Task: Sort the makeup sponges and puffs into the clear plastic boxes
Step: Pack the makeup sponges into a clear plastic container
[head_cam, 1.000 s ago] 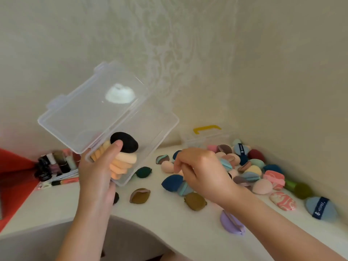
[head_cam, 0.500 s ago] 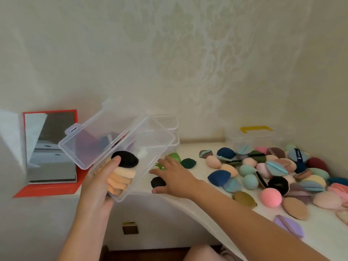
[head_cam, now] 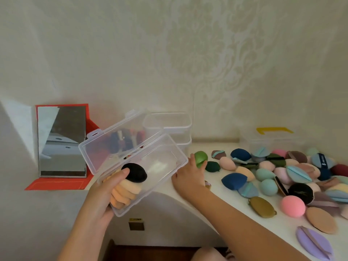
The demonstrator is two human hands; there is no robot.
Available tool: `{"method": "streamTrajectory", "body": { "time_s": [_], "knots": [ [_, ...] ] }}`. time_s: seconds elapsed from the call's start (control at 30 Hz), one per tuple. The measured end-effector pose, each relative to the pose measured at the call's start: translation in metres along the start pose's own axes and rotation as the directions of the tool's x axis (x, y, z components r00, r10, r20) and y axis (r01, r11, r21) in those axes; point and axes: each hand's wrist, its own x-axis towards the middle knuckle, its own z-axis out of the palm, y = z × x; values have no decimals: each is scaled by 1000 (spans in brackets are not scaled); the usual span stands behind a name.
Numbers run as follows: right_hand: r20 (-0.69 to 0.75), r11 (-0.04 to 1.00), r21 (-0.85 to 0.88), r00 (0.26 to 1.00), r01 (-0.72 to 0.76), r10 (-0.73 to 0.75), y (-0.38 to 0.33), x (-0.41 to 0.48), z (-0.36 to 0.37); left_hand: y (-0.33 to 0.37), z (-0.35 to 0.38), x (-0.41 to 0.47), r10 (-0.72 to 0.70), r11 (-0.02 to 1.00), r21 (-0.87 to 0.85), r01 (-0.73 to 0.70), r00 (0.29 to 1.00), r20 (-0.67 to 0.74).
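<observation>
Gripping the clear box (head_cam: 165,162) from underneath, the left hand (head_cam: 105,194) wraps round its near end, with the thumb laid over the black puff (head_cam: 136,172) inside. That puff tops a stack of peach puffs (head_cam: 124,193) packed against the palm end. The box is tilted with the held end lowest, so the stack settles toward the grip, and the thumb looks placed to pin it there. The lid (head_cam: 105,149) hangs open on the side away from the other hand, out of the way of anything coming in. Beyond the thumb, the rest of the box is bare, which leaves room for more.

Just past the box's far corner, the right hand (head_cam: 185,176) reaches onto the table (head_cam: 226,200). It pinches the green sponge (head_cam: 201,157), one finger up its near side and the thumb against its lower edge. Whether the sponge has left the table cannot be told. A dark green puff (head_cam: 212,166) lies just beside that thumb, on the side away from the box. The big mixed pile (head_cam: 282,172) of sponges and puffs spreads out beyond the right hand, well apart from the box, so most of the sorting is yet to do. Holding the box close to the picking hand should make the carry short
</observation>
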Motion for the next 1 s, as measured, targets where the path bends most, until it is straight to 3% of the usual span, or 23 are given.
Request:
{"method": "streamTrajectory", "body": {
  "time_s": [0.13, 0.47, 0.67, 0.87, 1.0],
  "knots": [
    [20, 1000, -13, 999, -26, 27, 22, -14, -5, -10, -2, -5, -182, 980, -74, 187, 981, 63],
    [-40, 989, -113, 994, 99, -104, 71, -54, -22, -36, 21, -14, -236, 971, -51, 235, 972, -9],
    [-73, 992, -79, 991, 103, -109, 85, -60, -26, -37, 42, -17, -350, 932, -114, 344, 936, -43],
    [-69, 991, -51, 990, 120, -123, 86, -59, -26, -37, 54, -11, -249, 968, 8, 253, 959, -136],
    [-76, 992, -33, 989, 124, -127, 88, -60, -26, -40, 58, -4, -181, 983, -17, 182, 957, -229]
  ]
}}
